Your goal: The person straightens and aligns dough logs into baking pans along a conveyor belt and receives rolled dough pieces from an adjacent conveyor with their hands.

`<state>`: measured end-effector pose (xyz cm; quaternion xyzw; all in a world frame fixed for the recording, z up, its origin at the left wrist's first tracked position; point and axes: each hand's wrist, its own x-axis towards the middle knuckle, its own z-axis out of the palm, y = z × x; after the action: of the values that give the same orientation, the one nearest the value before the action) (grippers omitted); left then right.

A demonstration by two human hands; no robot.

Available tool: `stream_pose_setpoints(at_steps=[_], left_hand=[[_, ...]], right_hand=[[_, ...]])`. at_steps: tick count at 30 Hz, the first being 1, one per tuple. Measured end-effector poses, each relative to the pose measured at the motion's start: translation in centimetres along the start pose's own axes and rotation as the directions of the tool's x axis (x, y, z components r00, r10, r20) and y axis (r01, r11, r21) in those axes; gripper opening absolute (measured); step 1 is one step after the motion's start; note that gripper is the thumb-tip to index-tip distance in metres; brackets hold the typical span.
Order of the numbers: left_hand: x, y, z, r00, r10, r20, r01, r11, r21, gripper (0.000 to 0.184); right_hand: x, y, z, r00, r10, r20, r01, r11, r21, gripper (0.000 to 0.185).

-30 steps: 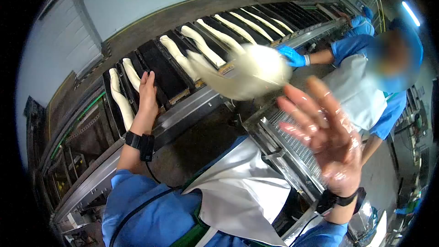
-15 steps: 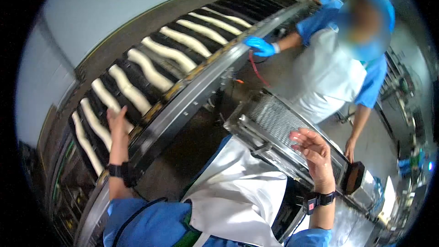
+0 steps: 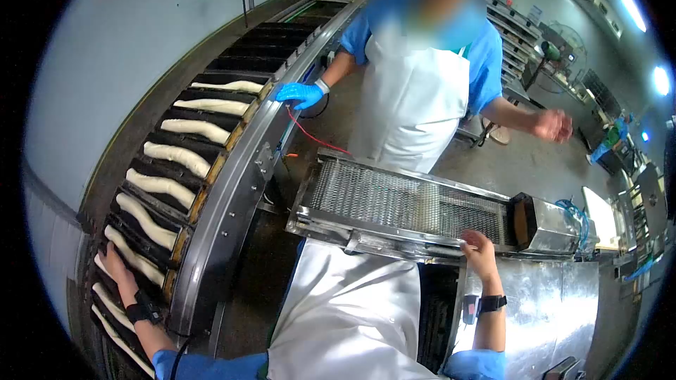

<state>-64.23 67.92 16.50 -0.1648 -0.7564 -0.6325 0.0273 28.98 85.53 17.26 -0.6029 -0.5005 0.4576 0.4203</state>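
Note:
My left hand [image 3: 117, 267] is over the near part of the conveyor, its fingers apart on or just above a long white dough strip [image 3: 101, 262]. Which of the two, touching or hovering, I cannot tell. More dough strips [image 3: 177, 158] lie one per dark trough [image 3: 151, 169] along the line. At the near edge of a narrow metal mesh belt [image 3: 373, 186], my right hand [image 3: 480, 253] is raised with loosely bent fingers and nothing visible in it.
Across the mesh belt stands a co-worker in a white apron [image 3: 408, 98], a blue-gloved hand [image 3: 301, 94] on the conveyor's steel rail [image 3: 236, 204]. The co-worker's bare hand [image 3: 553, 126] is in the air. A metal housing [image 3: 560, 225] closes the belt's right end.
My view has turned to the right. My left hand has shifted to a nearer strip, and my right hand has lowered towards the belt's edge. The co-worker's bare hand has left the belt's end.

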Motion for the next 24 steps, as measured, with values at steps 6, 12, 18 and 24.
stream_pose_setpoints(at_steps=[6,12,18,24], left_hand=[[-7.7,8.8,16.8,0.926,0.253,0.282,-0.319,0.921,0.222,0.064],[-19.1,16.4,28.8,0.686,0.359,0.633,-0.524,0.847,0.088,0.057],[-25.3,18.2,37.0,0.455,0.524,0.720,-0.684,0.723,-0.095,0.049],[-25.6,17.5,41.1,0.363,0.489,0.793,-0.796,0.605,-0.009,0.058]], right_hand=[[-3.0,6.7,-5.2,0.937,0.099,-0.335,-0.342,0.460,-0.819,0.071],[-4.5,8.1,-3.7,0.880,0.079,-0.469,-0.463,0.361,-0.809,0.086],[-2.1,5.6,-2.6,0.889,0.111,-0.444,-0.452,0.358,-0.817,0.108],[-0.9,5.4,-1.7,0.871,0.085,-0.484,-0.484,0.321,-0.814,0.116]])
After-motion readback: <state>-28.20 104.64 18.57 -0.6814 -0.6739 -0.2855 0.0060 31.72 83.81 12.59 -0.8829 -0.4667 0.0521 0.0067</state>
